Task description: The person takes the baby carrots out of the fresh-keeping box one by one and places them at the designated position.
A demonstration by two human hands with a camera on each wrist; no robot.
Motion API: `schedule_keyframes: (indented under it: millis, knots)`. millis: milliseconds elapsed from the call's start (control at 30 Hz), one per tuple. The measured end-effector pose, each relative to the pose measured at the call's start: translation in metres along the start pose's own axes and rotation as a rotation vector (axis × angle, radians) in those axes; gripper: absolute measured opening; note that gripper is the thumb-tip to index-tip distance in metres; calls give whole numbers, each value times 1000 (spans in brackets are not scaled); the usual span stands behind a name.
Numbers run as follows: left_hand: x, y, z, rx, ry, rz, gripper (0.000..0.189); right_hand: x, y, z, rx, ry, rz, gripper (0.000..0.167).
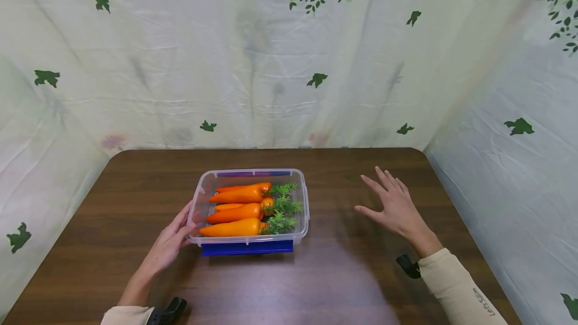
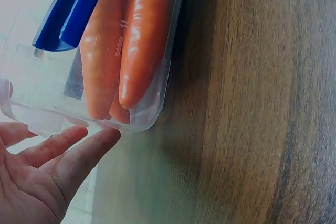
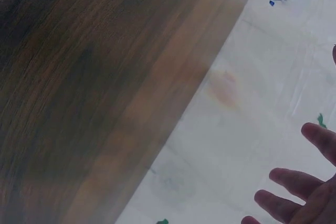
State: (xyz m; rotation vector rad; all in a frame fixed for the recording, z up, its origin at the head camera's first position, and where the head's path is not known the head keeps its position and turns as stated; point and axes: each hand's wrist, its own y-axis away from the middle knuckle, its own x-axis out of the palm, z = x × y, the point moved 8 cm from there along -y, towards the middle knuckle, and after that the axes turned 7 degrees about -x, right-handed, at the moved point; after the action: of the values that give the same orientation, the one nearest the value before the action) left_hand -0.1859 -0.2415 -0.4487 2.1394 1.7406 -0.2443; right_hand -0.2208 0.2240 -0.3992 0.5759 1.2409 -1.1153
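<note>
A clear plastic food container (image 1: 305, 214) with blue side latches sits on the table, without a lid on top. Inside lie several orange carrots (image 1: 239, 213), their leafy green tops (image 1: 282, 207) pointing right. My left hand (image 1: 166, 245) is at the container's left end, its extended fingertips against the wall. From the left wrist view, the fingers (image 2: 79, 156) reach the end wall near the carrot tips, and a blue latch (image 2: 73, 17) hangs open. Well to the right of the container, my right hand (image 1: 397, 209) is held over the table with fingers spread, holding nothing.
The brown wooden table (image 1: 334, 275) has rounded far corners. A pale cloth (image 1: 271, 64) printed with green leaves and birds hangs behind it and along both sides. Dark straps (image 1: 167, 312) are on the wrists.
</note>
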Motion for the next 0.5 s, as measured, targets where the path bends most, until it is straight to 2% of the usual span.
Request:
schedule_keyframes:
  millis: [200, 367, 500]
  knots:
    - [2, 0, 0, -9, 7, 12, 55, -1, -2, 1, -5, 9, -4, 78]
    - [6, -1, -2, 17, 6, 40, 55, -1, -3, 3, -3, 2, -2, 79]
    - [5, -1, -4, 35, -3, 23, 54, -1, -3, 4, 3, -9, -1, 80]
